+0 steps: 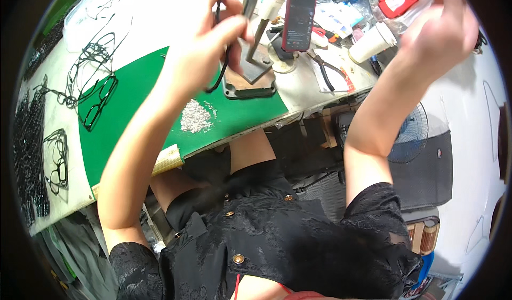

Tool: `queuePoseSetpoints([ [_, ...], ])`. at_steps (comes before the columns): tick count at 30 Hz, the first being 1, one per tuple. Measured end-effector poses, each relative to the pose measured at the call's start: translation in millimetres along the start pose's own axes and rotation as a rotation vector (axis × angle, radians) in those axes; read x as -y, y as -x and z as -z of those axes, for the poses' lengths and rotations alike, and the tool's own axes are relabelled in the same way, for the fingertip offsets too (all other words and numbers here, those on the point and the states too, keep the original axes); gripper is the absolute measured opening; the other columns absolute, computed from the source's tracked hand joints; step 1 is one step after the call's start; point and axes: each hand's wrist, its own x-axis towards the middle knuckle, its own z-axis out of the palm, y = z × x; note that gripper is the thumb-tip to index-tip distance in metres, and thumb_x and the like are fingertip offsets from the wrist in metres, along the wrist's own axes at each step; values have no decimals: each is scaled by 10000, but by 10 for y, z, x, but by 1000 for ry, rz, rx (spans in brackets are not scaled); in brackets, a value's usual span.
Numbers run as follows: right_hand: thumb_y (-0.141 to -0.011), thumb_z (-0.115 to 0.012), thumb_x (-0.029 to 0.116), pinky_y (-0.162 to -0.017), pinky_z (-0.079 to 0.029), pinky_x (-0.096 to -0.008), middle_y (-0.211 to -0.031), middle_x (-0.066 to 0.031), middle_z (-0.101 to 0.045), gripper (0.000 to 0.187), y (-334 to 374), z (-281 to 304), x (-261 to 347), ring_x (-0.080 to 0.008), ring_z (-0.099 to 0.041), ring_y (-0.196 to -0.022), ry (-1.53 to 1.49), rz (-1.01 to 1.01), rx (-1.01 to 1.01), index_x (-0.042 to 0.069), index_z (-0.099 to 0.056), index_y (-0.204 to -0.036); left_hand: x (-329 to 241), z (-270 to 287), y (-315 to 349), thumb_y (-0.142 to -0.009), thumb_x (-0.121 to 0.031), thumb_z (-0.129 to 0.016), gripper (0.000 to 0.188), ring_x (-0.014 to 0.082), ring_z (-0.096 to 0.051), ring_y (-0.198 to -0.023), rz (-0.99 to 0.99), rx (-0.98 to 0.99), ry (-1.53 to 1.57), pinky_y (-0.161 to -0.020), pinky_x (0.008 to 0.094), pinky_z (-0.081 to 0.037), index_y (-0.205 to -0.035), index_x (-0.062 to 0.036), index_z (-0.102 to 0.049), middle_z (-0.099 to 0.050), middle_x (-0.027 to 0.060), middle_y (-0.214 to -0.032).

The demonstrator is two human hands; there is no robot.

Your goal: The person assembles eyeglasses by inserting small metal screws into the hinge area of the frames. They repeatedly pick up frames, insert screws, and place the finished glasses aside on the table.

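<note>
My left hand (226,30) is raised over the bench with its fingers closed round a thin, black, curved piece of an eyeglass frame (225,70). It is beside a small bench press, whose metal post (260,37) rises from a dark base (249,86). On the green mat (128,113) below, a pile of tiny pale pieces (195,117) lies in front of the press. My right hand (442,30) is lifted at the far right, beyond a white cup (372,43). Its fingertips run to the picture's rim, and what they hold, if anything, is hidden.
Black eyeglass frames (98,102) lie tangled at the left, near bundled dark strands (31,156). A phone (300,20) stands upright behind the press. Pliers (328,68) and a red item (399,0) lie to the right. Below the bench's right side is a fan (410,132).
</note>
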Motion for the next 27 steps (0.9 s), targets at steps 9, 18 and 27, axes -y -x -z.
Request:
queuePoseSetpoints([
  [9, -766, -783, 146, -547, -376, -167, -723, 42, -603, 242, 1630, -335, 118, -12, -464, -589, -431, -865, 710, 52, -693, -969, 186, 192, 850, -947, 6, -486, 120, 70, -504, -573, -78, 19, -372, -520, 213, -438, -1039, -23, -414, -598, 81, -812],
  [18, -821, -695, 51, -652, -509, -215, -766, -47, -683, 62, 1685, -425, 73, -81, -634, -713, -529, -1161, 750, -4, -689, -848, 178, 160, 956, -884, 23, -553, 217, 193, -606, -602, 99, -26, -437, -581, 292, -471, -1083, -18, -475, -628, 107, -765],
  [27, -908, -580, 106, -635, -471, -250, -816, -32, -676, 158, 2174, -303, -79, -102, -628, -751, -679, -1168, 784, 19, -686, -989, 254, 284, 1204, -747, 200, -351, 682, 143, -511, -771, 83, 3, -364, -705, 245, -441, -1382, -44, -309, -554, 99, -1030],
])
